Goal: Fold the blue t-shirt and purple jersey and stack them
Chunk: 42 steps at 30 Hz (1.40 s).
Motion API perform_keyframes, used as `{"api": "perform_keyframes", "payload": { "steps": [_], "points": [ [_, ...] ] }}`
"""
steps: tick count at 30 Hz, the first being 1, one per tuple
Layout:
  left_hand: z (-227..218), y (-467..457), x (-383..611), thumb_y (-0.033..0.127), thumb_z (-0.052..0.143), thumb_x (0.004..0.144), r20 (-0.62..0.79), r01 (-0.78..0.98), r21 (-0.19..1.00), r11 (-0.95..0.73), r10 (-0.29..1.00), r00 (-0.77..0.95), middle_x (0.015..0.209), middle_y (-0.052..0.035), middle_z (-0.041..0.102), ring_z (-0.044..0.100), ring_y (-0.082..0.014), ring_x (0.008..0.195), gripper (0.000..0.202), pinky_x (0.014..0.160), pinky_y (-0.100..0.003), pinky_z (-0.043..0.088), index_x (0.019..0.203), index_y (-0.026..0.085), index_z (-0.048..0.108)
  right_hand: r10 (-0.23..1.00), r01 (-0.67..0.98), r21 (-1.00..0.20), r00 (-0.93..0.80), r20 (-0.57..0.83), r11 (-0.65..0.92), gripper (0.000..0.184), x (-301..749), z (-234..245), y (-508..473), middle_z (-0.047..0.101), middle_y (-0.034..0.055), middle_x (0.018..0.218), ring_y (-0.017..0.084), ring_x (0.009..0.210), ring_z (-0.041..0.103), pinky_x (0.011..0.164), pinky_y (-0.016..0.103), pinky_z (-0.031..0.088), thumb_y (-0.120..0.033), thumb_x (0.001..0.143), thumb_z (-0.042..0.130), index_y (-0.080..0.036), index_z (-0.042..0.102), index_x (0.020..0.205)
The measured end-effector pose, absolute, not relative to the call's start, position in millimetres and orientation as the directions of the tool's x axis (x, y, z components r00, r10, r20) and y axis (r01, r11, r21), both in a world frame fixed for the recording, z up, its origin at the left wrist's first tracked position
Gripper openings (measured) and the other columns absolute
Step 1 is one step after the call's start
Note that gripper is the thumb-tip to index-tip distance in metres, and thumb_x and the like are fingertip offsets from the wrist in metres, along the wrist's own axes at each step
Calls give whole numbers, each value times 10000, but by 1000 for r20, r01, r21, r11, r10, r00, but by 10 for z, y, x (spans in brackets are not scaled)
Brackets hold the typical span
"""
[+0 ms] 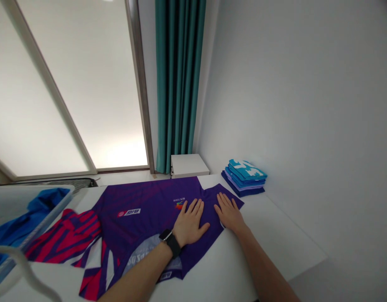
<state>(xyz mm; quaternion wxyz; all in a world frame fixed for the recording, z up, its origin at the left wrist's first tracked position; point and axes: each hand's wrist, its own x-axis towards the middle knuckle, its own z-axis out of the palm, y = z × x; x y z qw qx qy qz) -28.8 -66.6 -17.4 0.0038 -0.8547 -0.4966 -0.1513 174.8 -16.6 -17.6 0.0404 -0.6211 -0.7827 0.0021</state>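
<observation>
A white table (268,235) runs along a plain white wall (306,105). Beyond its far end stand a small white cabinet (189,165) and a teal curtain (179,75), beside a tall frosted glass door (86,84).

A purple jersey (149,209) lies flat on the table, directly under both hands, with a pink-striped sleeve (66,237) spreading toward the left. The left hand (190,222), with a black watch (170,243) on its wrist, presses palm down on the middle of the jersey. Its fingers (193,207) are spread apart and flat on the cloth. The right hand (229,214) lies just beside it, also palm down with fingers spread, near the jersey's right edge. Its heel seems to reach the edge, though the angle makes that hard to judge.

A stack of folded blue and purple shirts (243,178) sits near the far end of the table. A plastic bin (32,201) holding blue cloth (32,214) stands at the left.
</observation>
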Motion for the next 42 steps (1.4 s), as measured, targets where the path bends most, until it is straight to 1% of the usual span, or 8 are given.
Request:
{"api": "perform_keyframes", "payload": {
  "steps": [12,17,21,27,33,37,40,42],
  "points": [
    [-169,-652,-296,605,293,946,257,850,156,-504,851,457,1535,-106,352,274,-273,1430,692,1168,-509,174,1462,152,384,970,969,-76,-228,82,235,573,1935,-205,-245,267,84,1569,198,1454,190,1176,430,142,-343,973,255,-134,288,1505],
    [-164,-651,-301,593,297,951,272,847,151,-509,846,459,1532,-105,357,294,-269,1422,662,1165,-500,175,1457,179,398,993,998,-42,-50,103,54,592,2195,-224,-427,249,124,1571,238,1453,194,1171,446,154,-376,971,285,-101,308,1495],
    [-169,-640,-305,578,335,944,263,852,131,-506,847,463,1536,-102,350,296,-284,1419,650,1156,-511,196,1456,182,399,990,998,-8,63,128,-62,587,2339,-259,-502,333,154,1533,266,1428,262,1156,460,181,-405,981,264,-108,347,1480],
    [-131,-634,-298,544,367,944,250,855,123,-505,849,465,1536,-103,349,311,-291,1413,625,1150,-528,216,1451,182,408,989,997,-22,80,126,-78,568,2331,-253,-493,344,133,1531,270,1421,276,1142,476,186,-438,987,252,-180,369,1479],
    [-98,-647,-299,541,371,945,214,856,128,-501,857,469,1539,-115,336,296,-298,1420,629,1151,-540,212,1452,169,408,992,996,-56,79,101,-74,577,2336,-255,-462,323,82,1546,268,1429,248,1152,498,163,-401,965,290,-157,351,1484],
    [-130,-654,-291,529,367,949,234,849,150,-506,853,467,1538,-112,342,289,-297,1423,611,1156,-539,196,1451,182,411,993,984,-163,84,88,-68,570,2343,-238,-400,350,82,1531,244,1427,260,1168,487,146,-339,943,303,-131,375,1469],
    [-123,-624,-289,519,355,954,211,837,233,-496,866,454,1548,-117,316,250,-294,1439,610,1168,-543,141,1452,171,406,990,930,-365,86,107,-42,578,2305,-213,-325,359,114,1524,223,1414,296,1176,454,171,-292,928,279,-94,374,1463],
    [-91,-569,-310,510,325,962,132,815,369,-447,893,431,1551,-110,308,235,-275,1446,606,1177,-528,98,1460,171,388,986,846,-530,44,160,48,585,2225,-174,-271,361,119,1523,203,1409,309,1178,411,203,-290,921,283,-94,369,1465]
  ]
}}
